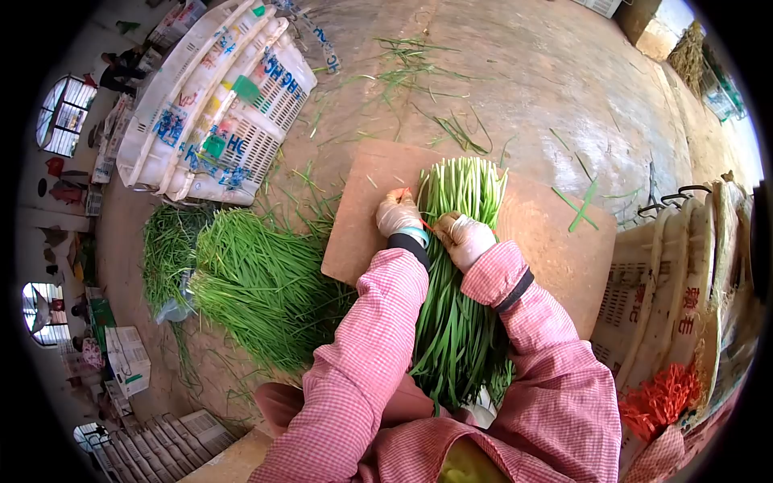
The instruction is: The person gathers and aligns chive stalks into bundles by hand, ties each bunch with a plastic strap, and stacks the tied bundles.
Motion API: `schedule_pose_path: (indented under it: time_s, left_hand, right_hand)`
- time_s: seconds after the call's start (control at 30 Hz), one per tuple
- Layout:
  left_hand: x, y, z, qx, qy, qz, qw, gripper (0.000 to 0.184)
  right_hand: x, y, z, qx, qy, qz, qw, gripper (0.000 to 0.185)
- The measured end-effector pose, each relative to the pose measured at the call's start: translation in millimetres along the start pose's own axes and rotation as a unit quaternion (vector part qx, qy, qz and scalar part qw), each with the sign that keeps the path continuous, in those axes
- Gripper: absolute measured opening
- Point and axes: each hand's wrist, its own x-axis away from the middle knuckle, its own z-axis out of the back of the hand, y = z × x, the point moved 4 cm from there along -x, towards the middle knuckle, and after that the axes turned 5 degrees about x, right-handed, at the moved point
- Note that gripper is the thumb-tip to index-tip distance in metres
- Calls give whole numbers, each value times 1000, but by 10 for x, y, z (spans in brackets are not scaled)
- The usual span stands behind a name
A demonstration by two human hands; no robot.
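A thick bundle of garlic chives (459, 314) lies on a brown board (555, 241), its pale cut stems pointing away from me and its green leaves hanging toward my lap. My gloved left hand (400, 214) is closed at the bundle's left side, with a bit of red tie showing at its fingertips. My gloved right hand (467, 240) is closed on top of the stems. Between the two hands a short stretch of red tie (427, 226) runs across the bundle. The part of the tie beneath the chives is hidden.
On the left, a large heap of loose chives (258, 282) lies on the floor beside stacked white plastic crates (266, 105). More crates (644, 282) stand close at right, with a bunch of red ties (664, 398) by them. Leaf scraps (411, 68) litter the floor ahead.
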Motion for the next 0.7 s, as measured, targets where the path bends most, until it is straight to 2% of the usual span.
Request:
schedule_pose_path:
  time_s: [0.03, 0.07, 0.1, 0.17, 0.23, 0.27, 0.3, 0.33, 0.37, 0.4, 0.43, 0.5, 0.53, 0.57, 0.63, 0.7]
  left_hand:
    - [81, 56, 82, 15, -13, 51, 999, 16]
    - [180, 35, 157, 131, -34, 110, 985, 14]
    - [364, 113, 281, 192, -25, 150, 969, 10]
    - [751, 224, 523, 218, -35, 231, 948, 9]
    - [1070, 173, 605, 254, -81, 192, 945, 11]
    - [1106, 174, 622, 236, -55, 155, 958, 11]
    - [1110, 166, 611, 241, -54, 156, 956, 11]
    - [1063, 197, 575, 278, -54, 125, 951, 11]
    - [1029, 267, 565, 310, -52, 95, 944, 12]
    - [961, 355, 531, 306, -63, 30, 950, 12]
    - [984, 355, 492, 313, -64, 65, 946, 12]
    - [999, 307, 379, 364, -63, 172, 913, 12]
    - [1013, 291, 372, 362, -59, 174, 914, 13]
    - [1008, 350, 393, 382, -54, 125, 914, 17]
    - [1017, 390, 415, 378, -49, 168, 909, 19]
    - [970, 386, 411, 381, -54, 178, 906, 20]
  right_hand:
    - [2, 9, 2, 1, 0, -1, 1000, 12]
    - [16, 14, -5, -3, 10, 3, 1000, 12]
    - [26, 5, -10, -8, 20, 8, 1000, 12]
    - [49, -27, 6, -13, 35, 21, 999, 8]
    - [71, -67, 36, -2, 25, -5, 1000, 9]
    - [83, -84, 33, 25, 59, 20, 998, 9]
    - [76, -79, 36, 30, 57, 23, 998, 9]
    - [58, -2, 15, -117, 18, -58, 991, 9]
    - [68, 51, -39, -263, -24, -139, 954, 10]
    - [55, 19, 24, -388, -7, -116, 915, 9]
    - [45, 9, 33, -450, -12, -66, 890, 9]
    - [47, -123, 73, -426, 0, -25, 904, 11]
    - [33, -163, 93, -364, -40, -27, 930, 13]
    - [-7, -161, 52, -287, -75, -91, 951, 11]
    - [-105, -10, -59, -128, 3, -31, 991, 10]
    - [-118, -62, -2, -110, 10, -55, 992, 10]
